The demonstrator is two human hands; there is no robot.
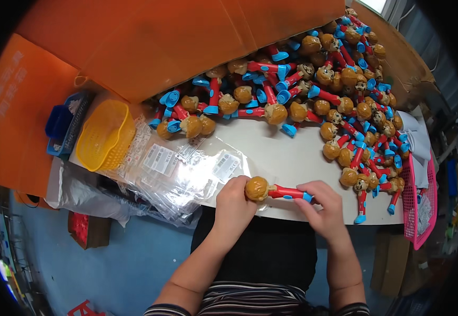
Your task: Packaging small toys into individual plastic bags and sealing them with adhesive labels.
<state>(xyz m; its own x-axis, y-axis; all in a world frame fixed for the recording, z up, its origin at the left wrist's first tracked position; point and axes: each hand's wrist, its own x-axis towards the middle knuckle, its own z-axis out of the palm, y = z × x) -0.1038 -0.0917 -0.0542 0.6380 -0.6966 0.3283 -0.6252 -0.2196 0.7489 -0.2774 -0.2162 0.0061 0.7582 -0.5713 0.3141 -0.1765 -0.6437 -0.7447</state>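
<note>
A toy wand with a round brown-haired doll head (257, 188), a red handle and a blue base lies level between my hands at the table's front edge. My left hand (235, 206) is closed beside the head, its fingertips mostly hidden behind it. At the other end, the thumb and fingers of my right hand (321, 206) pinch the blue base. Clear plastic bags with white printed labels (160, 159) are spread on the table to the left of my left hand, some of them close to it.
A large heap of similar toy wands (276, 114) covers the back and right of the white table (297, 152). At left stand a yellow basket (105, 138) and blue baskets (63, 122). A pink basket (409, 197) hangs over the right edge. An orange box flap (186, 42) rises behind.
</note>
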